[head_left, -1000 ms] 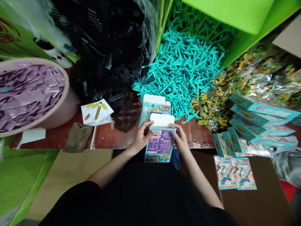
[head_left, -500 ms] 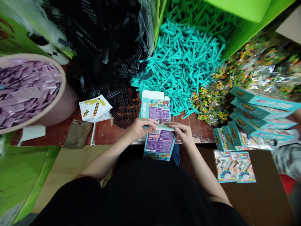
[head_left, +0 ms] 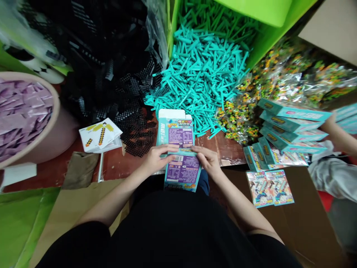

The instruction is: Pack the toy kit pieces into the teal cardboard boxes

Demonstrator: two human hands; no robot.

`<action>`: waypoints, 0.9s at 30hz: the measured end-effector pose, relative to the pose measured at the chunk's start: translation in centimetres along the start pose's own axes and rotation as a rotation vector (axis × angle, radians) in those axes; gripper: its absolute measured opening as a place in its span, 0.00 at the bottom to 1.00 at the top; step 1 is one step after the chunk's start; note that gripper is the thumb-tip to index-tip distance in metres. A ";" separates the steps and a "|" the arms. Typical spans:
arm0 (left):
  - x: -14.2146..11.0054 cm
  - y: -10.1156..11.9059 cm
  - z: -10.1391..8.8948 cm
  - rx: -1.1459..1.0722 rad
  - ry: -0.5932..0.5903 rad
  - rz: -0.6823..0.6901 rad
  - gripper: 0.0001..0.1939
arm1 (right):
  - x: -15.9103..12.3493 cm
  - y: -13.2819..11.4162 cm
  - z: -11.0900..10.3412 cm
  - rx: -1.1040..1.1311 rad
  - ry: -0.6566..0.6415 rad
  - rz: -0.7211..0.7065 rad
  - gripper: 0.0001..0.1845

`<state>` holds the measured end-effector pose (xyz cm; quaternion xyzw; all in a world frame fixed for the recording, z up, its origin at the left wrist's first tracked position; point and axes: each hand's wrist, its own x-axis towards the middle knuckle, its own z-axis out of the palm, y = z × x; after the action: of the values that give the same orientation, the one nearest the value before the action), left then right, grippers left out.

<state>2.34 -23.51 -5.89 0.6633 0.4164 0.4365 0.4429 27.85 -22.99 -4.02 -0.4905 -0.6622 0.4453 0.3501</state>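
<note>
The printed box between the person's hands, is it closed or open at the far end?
Open. The white tuck flap of the box stands out at the far end, not tucked in, beyond the left hand and right hand holding it.

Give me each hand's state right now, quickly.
Left hand: holding a flat teal-and-purple printed cardboard box.
Right hand: holding the same box, at its other side.

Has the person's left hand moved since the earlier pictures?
Yes, the left hand has swung rightward, away from the printed paper sheet.
</note>
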 end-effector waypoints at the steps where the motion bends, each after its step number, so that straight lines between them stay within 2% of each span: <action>1: -0.4 0.0 0.1 0.026 -0.015 0.027 0.09 | -0.7 0.2 -0.1 -0.019 -0.003 -0.041 0.22; 4: -0.9 0.5 0.7 0.041 -0.056 0.054 0.07 | -1.8 0.3 -0.9 -0.012 -0.082 -0.048 0.21; 8: 0.6 2.6 1.6 -0.052 -0.060 0.103 0.05 | -1.0 -0.6 -2.8 0.165 -0.230 0.083 0.37; 9: 1.2 3.1 1.9 -0.067 -0.048 0.115 0.06 | -0.7 -1.1 -3.6 0.182 -0.268 0.125 0.39; 11: 2.2 3.7 2.1 -0.076 -0.023 0.110 0.15 | -0.3 -2.5 -5.8 0.134 -0.279 0.183 0.36; 12: 2.6 3.6 2.0 -0.058 -0.008 0.099 0.20 | -0.2 -3.5 -7.3 0.076 -0.212 0.179 0.33; 14: 3.0 2.6 1.4 0.053 0.034 0.070 0.26 | -0.2 -5.9 -11.0 -0.095 0.086 0.066 0.29; 16: 3.0 1.0 0.5 0.267 0.086 0.040 0.25 | -0.1 -8.6 -15.5 -0.356 0.493 -0.142 0.28; 17: 2.8 0.1 0.1 0.379 0.105 0.019 0.24 | 0.3 -9.7 -17.8 -0.513 0.655 -0.236 0.28; 18: 2.5 -0.8 -0.2 0.476 0.117 -0.007 0.23 | 0.8 -10.5 -20.1 -0.672 0.774 -0.314 0.28; 19: 2.2 -1.6 -0.5 0.556 0.125 -0.036 0.23 | 1.6 -11.0 -22.3 -0.822 0.831 -0.361 0.28; 21: 1.5 -2.9 -0.5 0.664 0.134 -0.089 0.24 | 3.7 -10.5 -26.2 -1.052 0.788 -0.364 0.27; 23: 0.9 -3.9 -0.1 0.733 0.138 -0.130 0.26 | 5.9 -8.7 -28.7 -1.148 0.641 -0.268 0.25; 25: 0.6 -4.5 0.4 0.772 0.132 -0.155 0.27 | 7.7 -6.0 -28.8 -1.166 0.540 -0.181 0.23; 27: 0.6 -5.0 0.7 0.774 0.133 -0.171 0.29 | 8.6 -3.3 -26.0 -1.132 0.518 -0.189 0.21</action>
<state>2.38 -21.77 -10.68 0.7145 0.6313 0.2509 0.1671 47.77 -8.76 8.57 -0.6313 -0.7295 -0.1402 0.2229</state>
